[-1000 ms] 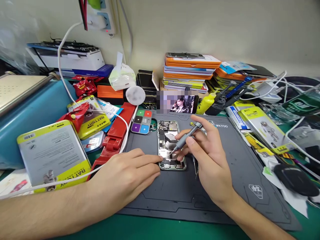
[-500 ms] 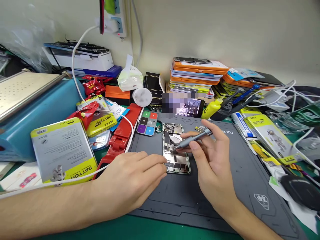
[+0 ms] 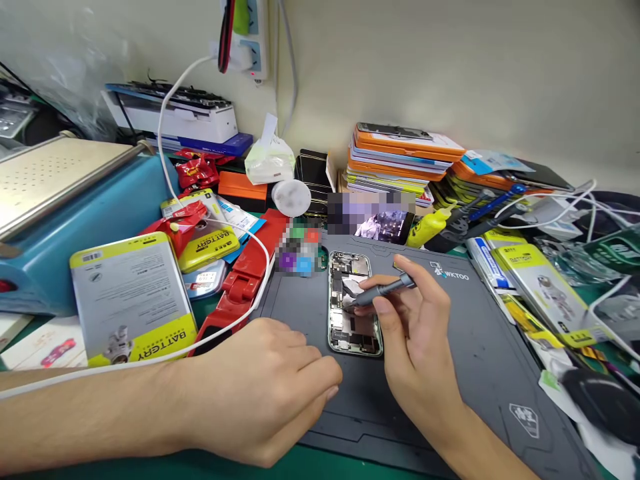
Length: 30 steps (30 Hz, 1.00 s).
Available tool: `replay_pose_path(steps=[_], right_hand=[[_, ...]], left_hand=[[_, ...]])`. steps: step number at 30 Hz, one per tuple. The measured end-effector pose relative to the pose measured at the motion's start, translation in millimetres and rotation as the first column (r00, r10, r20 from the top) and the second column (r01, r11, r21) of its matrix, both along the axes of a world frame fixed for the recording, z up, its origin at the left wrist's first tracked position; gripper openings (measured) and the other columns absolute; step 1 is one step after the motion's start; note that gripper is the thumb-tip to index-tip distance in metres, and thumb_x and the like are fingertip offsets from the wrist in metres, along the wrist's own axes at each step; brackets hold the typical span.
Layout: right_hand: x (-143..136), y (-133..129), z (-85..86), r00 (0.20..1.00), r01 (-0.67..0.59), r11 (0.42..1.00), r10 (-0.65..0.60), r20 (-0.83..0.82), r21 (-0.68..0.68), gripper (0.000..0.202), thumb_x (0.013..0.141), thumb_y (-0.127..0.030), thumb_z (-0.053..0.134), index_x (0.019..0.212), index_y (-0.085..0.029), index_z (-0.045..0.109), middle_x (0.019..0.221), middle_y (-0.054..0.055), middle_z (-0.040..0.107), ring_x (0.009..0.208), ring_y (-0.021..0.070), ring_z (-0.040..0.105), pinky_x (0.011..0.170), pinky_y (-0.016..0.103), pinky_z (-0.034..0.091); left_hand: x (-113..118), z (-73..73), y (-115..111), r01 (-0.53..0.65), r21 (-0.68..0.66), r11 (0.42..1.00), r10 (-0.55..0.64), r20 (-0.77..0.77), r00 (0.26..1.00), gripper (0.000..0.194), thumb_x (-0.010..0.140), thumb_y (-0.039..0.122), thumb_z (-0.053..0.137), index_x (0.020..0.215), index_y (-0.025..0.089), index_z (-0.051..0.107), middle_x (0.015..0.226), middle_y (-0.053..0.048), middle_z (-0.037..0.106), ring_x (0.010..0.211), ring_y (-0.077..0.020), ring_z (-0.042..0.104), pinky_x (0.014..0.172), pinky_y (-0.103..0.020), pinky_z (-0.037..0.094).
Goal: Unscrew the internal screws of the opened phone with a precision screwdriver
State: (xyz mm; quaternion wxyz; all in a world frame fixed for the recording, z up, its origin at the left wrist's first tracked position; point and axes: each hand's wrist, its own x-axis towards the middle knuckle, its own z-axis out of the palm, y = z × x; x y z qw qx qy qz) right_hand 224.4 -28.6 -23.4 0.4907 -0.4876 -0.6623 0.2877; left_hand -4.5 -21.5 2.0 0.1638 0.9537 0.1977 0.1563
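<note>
Dark grey mat (image 3: pixel 480 347), phone (image 3: pixel 357 325) lying flat on it, insides bare. Change logged from my head view: left hand (image 3: pixel 280 390) gone from phone's left edge, now drawn back just off near-left corner. My judgement: phone no longer steadied, work rests on right hand (image 3: pixel 419 333) alone. Left fingers curled into loose fist; palm hidden, so cannot tell if anything inside. Right fingers pinch screwdriver (image 3: pixel 384 291) against thumb, tip slanting over phone's middle; I cannot tell whether it touches.
</note>
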Motion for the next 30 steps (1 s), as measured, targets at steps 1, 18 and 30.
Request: replay_pose_path(steps=[1, 18, 30], right_hand=[[0.0, 0.0, -0.1, 1.0, -0.002, 1.0, 0.002, -0.004, -0.004, 0.05, 0.111, -0.022, 0.049, 0.155, -0.04, 0.035, 0.13, 0.007, 0.063, 0.098, 0.0215, 0.071, 0.078, 0.04, 0.07], [-0.1, -1.5, 1.2, 1.0, -0.007, 1.0, 0.007, 0.015, -0.001, 0.049, 0.111, -0.021, 0.048, 0.156, -0.038, 0.036, 0.13, 0.008, 0.064, 0.096, 0.0209, 0.072, 0.078, 0.039, 0.069], [1.4, 7.9, 12.4, 0.92, -0.181, 0.956, 0.082, 0.382, 0.23, 0.067, 0.103, -0.004, 0.059, 0.158, -0.036, 0.039, 0.131, 0.005, 0.064, 0.1, 0.0201, 0.067, 0.081, 0.036, 0.057]], left_hand=[[0.1, 0.5, -0.2, 0.0, 0.0, 1.0, 0.0, -0.008, 1.0, 0.019, 0.104, 0.02, 0.046, 0.098, 0.018, 0.064, 0.072, 0.001, 0.059, 0.058, -0.0191, 0.048, 0.053, -0.037, 0.035], [2.3, -0.6, 1.4, -0.004, -0.012, 1.0, 0.003, -0.036, 0.999, 0.017, 0.106, 0.022, 0.046, 0.1, 0.019, 0.062, 0.077, 0.001, 0.062, 0.062, -0.0192, 0.053, 0.058, -0.036, 0.037], [1.8, -0.2, -0.8, -0.012, -0.015, 1.0, 0.012, -0.056, 0.998, 0.019, 0.105, 0.022, 0.045, 0.096, 0.02, 0.062, 0.078, 0.001, 0.062, 0.064, -0.0198, 0.054, 0.058, -0.038, 0.038]])
